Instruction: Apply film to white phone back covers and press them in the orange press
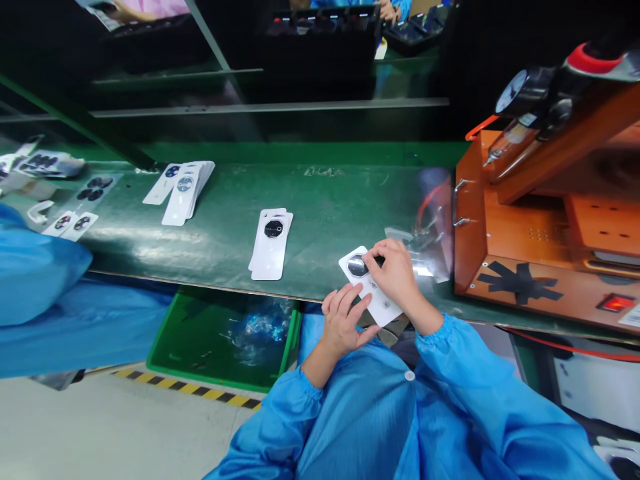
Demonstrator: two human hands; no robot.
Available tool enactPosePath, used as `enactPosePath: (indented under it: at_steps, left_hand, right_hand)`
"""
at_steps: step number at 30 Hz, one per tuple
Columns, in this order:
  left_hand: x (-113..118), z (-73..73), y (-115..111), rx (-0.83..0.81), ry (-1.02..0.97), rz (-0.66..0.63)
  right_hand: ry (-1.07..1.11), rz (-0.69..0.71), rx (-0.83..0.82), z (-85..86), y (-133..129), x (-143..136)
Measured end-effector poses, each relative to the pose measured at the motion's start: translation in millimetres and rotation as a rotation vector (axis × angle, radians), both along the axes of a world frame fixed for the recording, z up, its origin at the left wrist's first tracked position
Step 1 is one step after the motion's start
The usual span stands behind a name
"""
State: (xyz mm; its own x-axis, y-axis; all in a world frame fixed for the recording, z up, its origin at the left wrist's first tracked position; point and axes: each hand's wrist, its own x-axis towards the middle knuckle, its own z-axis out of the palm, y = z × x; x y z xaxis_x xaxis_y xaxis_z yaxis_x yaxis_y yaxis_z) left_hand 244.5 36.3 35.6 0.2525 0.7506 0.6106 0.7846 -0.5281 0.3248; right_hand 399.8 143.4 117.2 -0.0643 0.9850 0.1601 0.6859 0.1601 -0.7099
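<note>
A white phone back panel (381,308) with a dark round camera piece (357,265) lies tilted at the bench's front edge, partly over it. My left hand (345,320) holds the panel along its lower left side, thumb below and fingers on top. At the camera piece's right edge, my right hand (395,270) is closed in a pinch; whatever its fingertips grip is too small to make out. Left of my hands, a small stack of white panels (269,257) rests on the green bench (320,193).
An orange machine (545,233) with a gauge (513,91) stands at the right, clear film (435,247) beside it. More panels (176,205) lie further left. A green bin (210,333) sits below the bench. A blue sleeve (40,267) of another person is at the left.
</note>
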Motion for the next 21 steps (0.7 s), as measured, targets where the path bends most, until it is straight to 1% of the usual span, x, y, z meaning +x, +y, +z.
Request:
enactPosePath:
  at_steps: [4, 8, 11, 16, 19, 21]
  left_hand:
    - [-0.6, 1.3, -1.2, -0.045, 0.034, 0.017]
    - [-0.6, 2.2, -1.8, -0.046, 0.051, 0.016]
    - [-0.6, 2.4, -2.2, -0.064, 0.060, 0.015]
    - [-0.7, 2.0, -2.4, -0.071, 0.072, 0.028]
    - [0.1, 2.0, -3.1, -0.069, 0.061, 0.025]
    - [1.5, 4.2, -3.8, -0.071, 0.042, 0.021]
  right_hand:
    - [-0.004, 0.000, 0.037, -1.2, -1.8, -1.6]
    - [-0.040, -0.021, 0.090, -0.6, -5.5, -2.8]
    - [-0.089, -0.032, 0.112, 1.4, -8.3, -1.7]
    - [-0.148, -0.014, 0.165, 8.1, -13.8, 6.4]
    - [-0.121, 0.002, 0.216, 12.2, -27.1, 16.6]
    - [-0.072, 0.056, 0.227, 14.1, -43.5, 26.8]
